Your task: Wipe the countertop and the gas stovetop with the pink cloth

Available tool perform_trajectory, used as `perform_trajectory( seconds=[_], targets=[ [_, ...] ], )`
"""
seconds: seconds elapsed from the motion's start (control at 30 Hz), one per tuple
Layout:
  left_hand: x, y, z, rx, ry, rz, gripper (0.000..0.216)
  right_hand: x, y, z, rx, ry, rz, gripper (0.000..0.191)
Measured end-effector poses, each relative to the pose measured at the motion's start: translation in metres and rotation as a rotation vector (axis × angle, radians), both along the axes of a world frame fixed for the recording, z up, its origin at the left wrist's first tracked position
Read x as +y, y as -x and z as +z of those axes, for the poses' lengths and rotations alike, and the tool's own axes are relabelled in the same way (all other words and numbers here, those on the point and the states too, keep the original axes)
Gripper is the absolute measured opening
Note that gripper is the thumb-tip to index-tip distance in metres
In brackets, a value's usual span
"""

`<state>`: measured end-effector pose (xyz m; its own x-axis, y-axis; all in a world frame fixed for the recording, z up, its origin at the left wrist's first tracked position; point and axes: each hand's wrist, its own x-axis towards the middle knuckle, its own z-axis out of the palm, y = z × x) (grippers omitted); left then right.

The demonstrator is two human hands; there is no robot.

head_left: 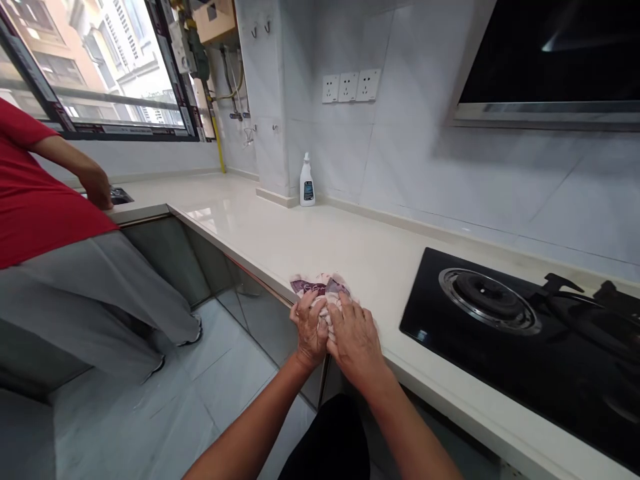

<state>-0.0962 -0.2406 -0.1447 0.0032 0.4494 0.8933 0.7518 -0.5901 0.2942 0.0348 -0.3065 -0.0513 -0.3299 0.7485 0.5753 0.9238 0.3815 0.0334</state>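
Observation:
A bunched cloth (325, 285), pale with dark purple patches, lies on the front edge of the cream countertop (280, 243). My left hand (311, 327) has its fingers curled over the cloth's left side. Beside it, my right hand (356, 337) presses on the cloth from the right, its fingers bent over the folds. Both hands are close together, and part of the cloth is hidden under them.
To the right sits a black gas hob (480, 360) with a round burner. A white spray bottle (307, 183) stands against the wall below several sockets (349, 87). On the left, a person in a red shirt (45, 193) stands by the counter near the window (100, 67).

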Motion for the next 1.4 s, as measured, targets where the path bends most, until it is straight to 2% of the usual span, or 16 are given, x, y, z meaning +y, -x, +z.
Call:
perform_trajectory(
  seconds=[0.23,0.5,0.7,0.87,1.1,1.23,1.4],
  targets=[
    [-0.008,-0.016,-0.007,0.025,-0.074,0.029,0.047,-0.014,-0.017,-0.008,0.018,-0.045,0.004,0.055],
    [-0.038,-0.059,-0.008,0.070,-0.143,-0.115,0.042,-0.056,-0.063,-0.017,0.103,-0.110,-0.016,0.053],
    [-0.073,-0.107,-0.014,0.127,-0.144,-0.190,0.046,-0.102,-0.110,-0.032,0.179,-0.171,-0.081,0.048],
    [-0.106,-0.149,-0.012,0.177,-0.192,-0.271,0.050,-0.145,-0.156,-0.041,0.210,-0.204,-0.119,0.047],
    [-0.154,-0.211,-0.008,0.300,-0.190,-0.394,0.058,-0.201,-0.227,-0.055,0.036,-0.252,-0.274,0.043],
    [-0.183,-0.257,-0.008,0.243,-0.207,-0.489,0.061,-0.234,-0.271,-0.065,-0.011,-0.226,-0.400,0.042],
    [-0.217,-0.305,0.006,0.328,-0.223,-0.580,0.064,-0.271,-0.329,-0.074,-0.057,-0.163,-0.551,0.045]
  ],
)
